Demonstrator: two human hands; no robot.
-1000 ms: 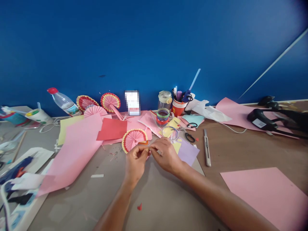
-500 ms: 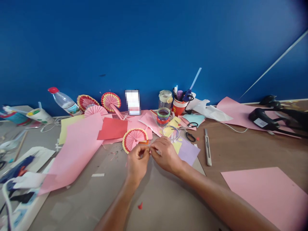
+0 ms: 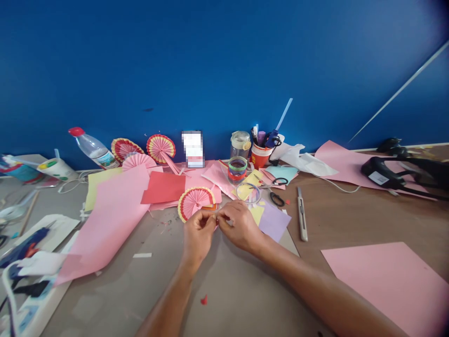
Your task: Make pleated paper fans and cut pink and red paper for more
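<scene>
My left hand (image 3: 199, 234) and my right hand (image 3: 240, 224) meet fingertip to fingertip above the grey board. Both are closed in a pinch, and whatever sits between the fingers is too small and hidden to name. Just behind my left hand lies a pleated pink paper fan (image 3: 195, 202) with a red and yellow edge. A roll of clear tape or a ring (image 3: 248, 193) lies past my right hand, close to black-handled scissors (image 3: 277, 199). Purple paper (image 3: 275, 220) is partly covered by yellow scraps beside my right wrist.
A utility knife (image 3: 302, 215) lies at right, near a pink sheet (image 3: 386, 281). Behind stand a jar (image 3: 240, 145), a red cup of tools (image 3: 260, 158), a phone (image 3: 192, 149) and a bottle (image 3: 94, 150). A large pink sheet (image 3: 112, 220) and a power strip (image 3: 52, 299) are at left.
Both hands have shifted very slightly left, as has the whole view. The fingertips stay pinched together, and nothing else has visibly moved.
</scene>
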